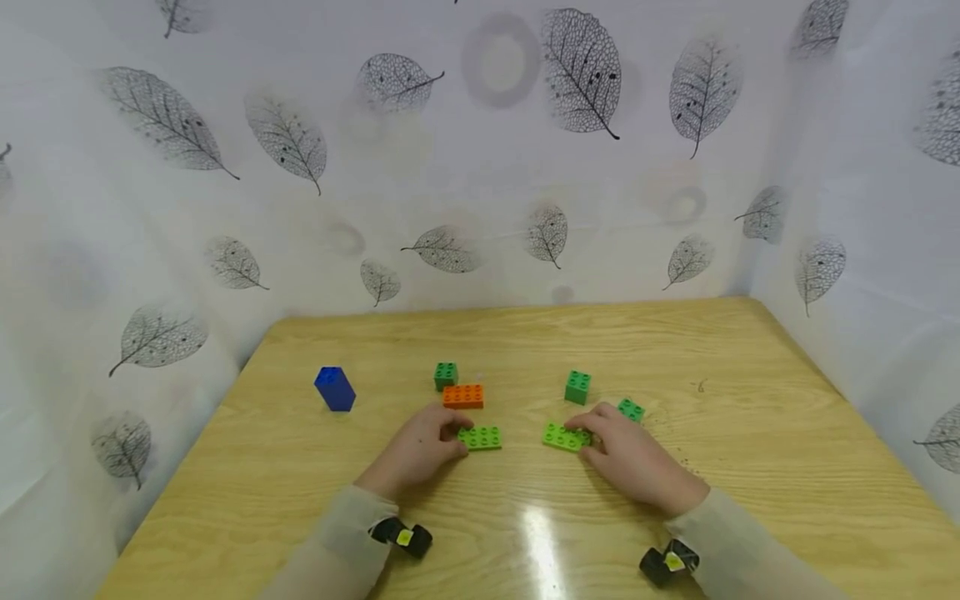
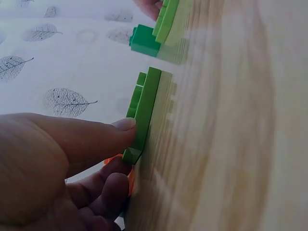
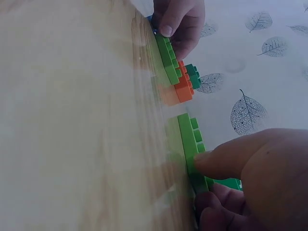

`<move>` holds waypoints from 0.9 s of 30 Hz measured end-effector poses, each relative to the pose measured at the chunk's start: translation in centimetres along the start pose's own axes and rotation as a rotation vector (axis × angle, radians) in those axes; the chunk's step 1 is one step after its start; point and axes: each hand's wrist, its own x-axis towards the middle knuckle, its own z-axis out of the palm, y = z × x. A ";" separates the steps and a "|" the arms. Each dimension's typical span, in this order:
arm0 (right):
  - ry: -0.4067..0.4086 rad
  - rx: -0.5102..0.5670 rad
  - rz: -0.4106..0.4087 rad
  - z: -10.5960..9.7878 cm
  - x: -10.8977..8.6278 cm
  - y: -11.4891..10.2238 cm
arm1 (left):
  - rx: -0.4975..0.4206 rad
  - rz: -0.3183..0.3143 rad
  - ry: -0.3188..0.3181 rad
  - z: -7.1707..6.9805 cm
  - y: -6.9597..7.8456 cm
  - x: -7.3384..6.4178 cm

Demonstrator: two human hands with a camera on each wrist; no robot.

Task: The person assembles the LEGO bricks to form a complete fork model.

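Near the middle of the table, my left hand pinches the left end of a flat lime-green toy brick between thumb and fingers. My right hand grips the right end of a second lime-green brick. A gap of bare wood separates the two bricks. In the left wrist view, the thumb presses the long side of the held brick. The right wrist view shows the other thumb on the side of its brick. Both bricks lie low at the tabletop; whether they touch it I cannot tell.
An orange brick lies behind the left hand, beside a green brick. A tall blue block stands at the left. Two more green bricks, one farther back and one behind the right hand, are on the wooden table.
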 end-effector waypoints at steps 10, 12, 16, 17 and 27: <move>-0.019 -0.031 -0.097 0.5 -0.3 -0.2 | 0.016 0.042 -0.045 2.1 2.2 -0.4; -0.026 -0.036 -0.144 0.7 -0.3 -0.3 | 0.018 0.047 -0.056 2.3 2.6 -0.5; -0.037 -0.032 -0.180 1.0 -0.4 -0.4 | 0.033 0.048 -0.059 2.7 3.0 -0.6; -0.036 -0.034 -0.179 1.0 -0.4 -0.4 | 0.032 0.045 -0.059 2.7 3.0 -0.6; -0.042 -0.028 -0.186 1.0 -0.4 -0.2 | 0.008 0.028 -0.052 2.9 3.0 -0.6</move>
